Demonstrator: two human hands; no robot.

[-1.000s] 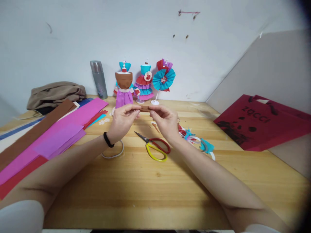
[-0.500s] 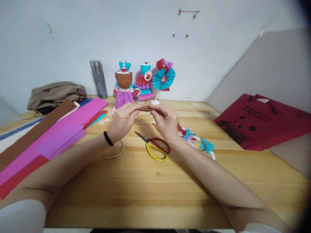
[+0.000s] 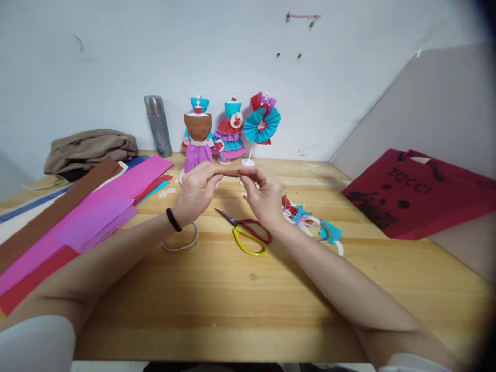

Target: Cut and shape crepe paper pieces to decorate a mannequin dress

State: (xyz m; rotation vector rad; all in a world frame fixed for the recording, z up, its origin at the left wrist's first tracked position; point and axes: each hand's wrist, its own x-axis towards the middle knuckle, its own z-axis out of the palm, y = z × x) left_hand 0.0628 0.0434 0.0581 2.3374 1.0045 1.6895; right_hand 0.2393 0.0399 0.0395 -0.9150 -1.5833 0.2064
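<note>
A narrow folded strip of brown paper (image 3: 232, 173) is stretched level between my two hands, above the table. My left hand (image 3: 198, 188) pinches its left end, and my right hand (image 3: 264, 194) pinches the right end; the fingers hide both ends. Below them lie scissors (image 3: 250, 235) with one red and one yellow handle, blades partly apart. Just behind my hands stands a small dress form (image 3: 198, 137) with a brown top and purple skirt. Several more dress forms in blue, red and purple paper (image 3: 232, 129) stand beside it.
Long coloured paper sheets (image 3: 89, 206) cover the left side, near a brown cloth (image 3: 91, 150) and a grey flask (image 3: 158, 126). A white ring (image 3: 181, 248) lies by my left wrist. Paper scraps (image 3: 306, 217) are right of my right hand. A red bag (image 3: 418, 194) leans at the right.
The brown strip looks slightly thinner and flatter between my fingers. Both hands stay in nearly the same place, and the view has shifted only a little.
</note>
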